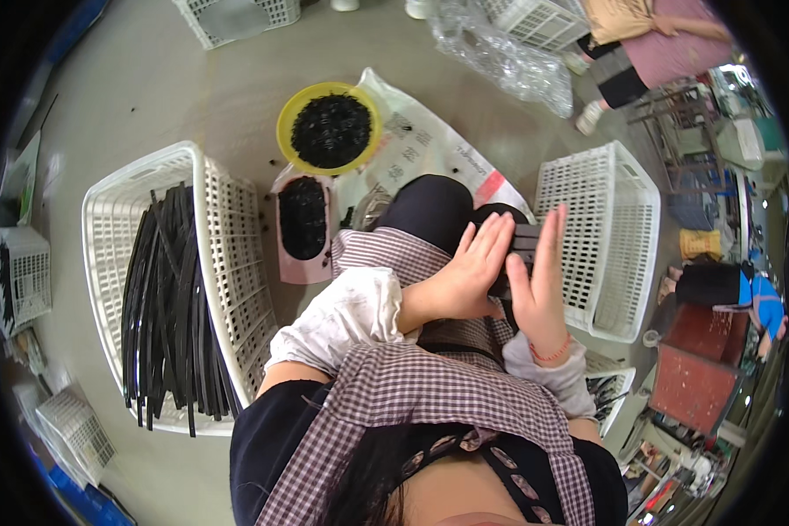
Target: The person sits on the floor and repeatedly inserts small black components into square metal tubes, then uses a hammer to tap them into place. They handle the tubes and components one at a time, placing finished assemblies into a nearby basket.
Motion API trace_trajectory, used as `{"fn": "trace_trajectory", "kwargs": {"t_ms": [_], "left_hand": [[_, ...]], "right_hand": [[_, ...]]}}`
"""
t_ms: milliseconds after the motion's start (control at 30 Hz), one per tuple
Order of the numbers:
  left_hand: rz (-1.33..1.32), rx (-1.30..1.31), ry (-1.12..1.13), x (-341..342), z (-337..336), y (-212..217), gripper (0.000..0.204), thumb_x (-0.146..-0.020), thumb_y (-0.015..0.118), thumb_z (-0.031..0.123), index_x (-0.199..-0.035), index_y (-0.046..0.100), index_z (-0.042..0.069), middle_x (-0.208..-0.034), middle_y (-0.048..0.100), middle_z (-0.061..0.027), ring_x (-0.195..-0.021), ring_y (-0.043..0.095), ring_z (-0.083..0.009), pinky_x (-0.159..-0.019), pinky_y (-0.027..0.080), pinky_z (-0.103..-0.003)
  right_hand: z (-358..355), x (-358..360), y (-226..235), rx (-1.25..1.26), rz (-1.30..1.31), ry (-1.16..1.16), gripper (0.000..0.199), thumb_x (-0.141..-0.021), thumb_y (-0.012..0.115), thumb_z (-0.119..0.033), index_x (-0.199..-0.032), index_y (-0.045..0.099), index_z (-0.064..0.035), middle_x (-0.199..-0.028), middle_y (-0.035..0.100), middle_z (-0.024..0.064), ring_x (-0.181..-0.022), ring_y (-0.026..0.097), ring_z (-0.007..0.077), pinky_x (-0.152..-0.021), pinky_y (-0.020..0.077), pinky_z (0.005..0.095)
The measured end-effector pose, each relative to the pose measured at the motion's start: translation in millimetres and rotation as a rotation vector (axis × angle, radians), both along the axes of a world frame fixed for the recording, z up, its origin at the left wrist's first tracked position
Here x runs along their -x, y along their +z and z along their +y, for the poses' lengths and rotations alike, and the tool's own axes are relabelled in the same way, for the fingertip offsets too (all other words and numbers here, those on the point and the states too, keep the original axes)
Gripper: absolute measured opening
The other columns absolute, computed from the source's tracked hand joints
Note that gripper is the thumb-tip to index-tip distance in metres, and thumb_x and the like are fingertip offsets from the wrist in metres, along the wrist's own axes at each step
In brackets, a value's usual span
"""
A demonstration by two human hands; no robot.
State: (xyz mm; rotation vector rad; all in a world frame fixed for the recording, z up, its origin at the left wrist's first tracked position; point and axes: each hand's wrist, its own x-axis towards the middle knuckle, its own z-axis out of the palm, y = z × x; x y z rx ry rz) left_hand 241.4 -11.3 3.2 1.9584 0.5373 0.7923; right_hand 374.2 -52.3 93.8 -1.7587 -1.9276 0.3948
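Observation:
Over my lap, a small group of flat black strips (525, 238) lies between my two hands. My left hand (475, 272) is flat, its fingers stretched out along the left side of the strips. On their right side, my right hand (542, 294) stands on edge with straight fingers. Its thumb is spread apart, in front of the strips' near part. Neither hand is curled round them. The lower ends of the strips are hidden behind my hands, so I cannot tell what supports them.
At left, a white basket (203, 263) holds long black strips (162, 307). A yellow bowl (287, 149) of small black pieces stands ahead, near a pink tray (302, 270) with more. Another white basket (579, 188) stands at right. Clear plastic wrap (508, 66) lies beyond; other people are at right.

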Motion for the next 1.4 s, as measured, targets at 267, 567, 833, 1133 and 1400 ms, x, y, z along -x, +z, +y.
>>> {"fn": "trace_trajectory", "kwargs": {"t_ms": [267,567,833,1133,1400], "left_hand": [[-0.181,0.716,0.684,144,56,-112,0.035,-0.089,0.063,0.001,-0.123,0.057,0.0,-0.112,0.065,-0.0086,-0.098,0.063,-0.0151,-0.087,0.05,-0.027],[0.818,0.224,0.822,236,78,-336,0.057,-0.086,0.06,0.013,-0.139,0.042,0.006,-0.141,0.043,-0.0214,-0.125,0.043,-0.0413,-0.105,0.037,-0.045],[1.092,0.279,0.637,219,86,-317,0.063,-0.083,0.07,0.021,-0.138,0.041,0.009,-0.133,0.039,-0.0221,-0.117,0.045,-0.043,-0.092,0.046,-0.047],[0.69,0.526,0.779,224,79,-323,0.029,-0.082,0.06,0.005,-0.11,0.054,0.005,-0.101,0.058,-0.0149,-0.091,0.06,-0.033,-0.077,0.048,-0.041],[-0.664,1.41,1.137,238,67,-305,0.015,-0.089,0.059,0.014,-0.103,0.062,0.011,-0.084,0.062,-0.0021,-0.069,0.059,-0.0144,-0.049,0.042,-0.024]], "right_hand": [[3,-3,6,0.132,-0.029,-0.007,0.073,-0.095,0.049,-0.015,-0.148,0.005,0.0091,-0.156,0.003,0.0284,-0.145,0.009,0.0416,-0.116,0.0157,0.0453],[20,1,18,0.221,0.008,-0.004,0.084,-0.09,0.055,-0.01,-0.149,-0.003,0.0044,-0.156,-0.003,0.0277,-0.142,0.019,0.0432,-0.114,0.0235,0.0455],[19,-3,17,0.235,0.016,-0.086,0.086,-0.09,0.059,-0.012,-0.148,-0.001,0.007,-0.155,0.001,0.0306,-0.134,0.036,0.0419,-0.109,0.0336,0.0439],[28,6,19,0.207,-0.012,-0.046,0.085,-0.091,0.059,-0.016,-0.147,0.002,0.0094,-0.153,0.004,0.0328,-0.135,0.035,0.0418,-0.11,0.0317,0.0434],[26,14,15,0.16,0.051,-0.024,0.085,-0.089,0.06,-0.015,-0.148,0.003,0.0079,-0.153,0.006,0.0337,-0.14,0.022,0.0469,-0.112,0.03,0.0419]]}}
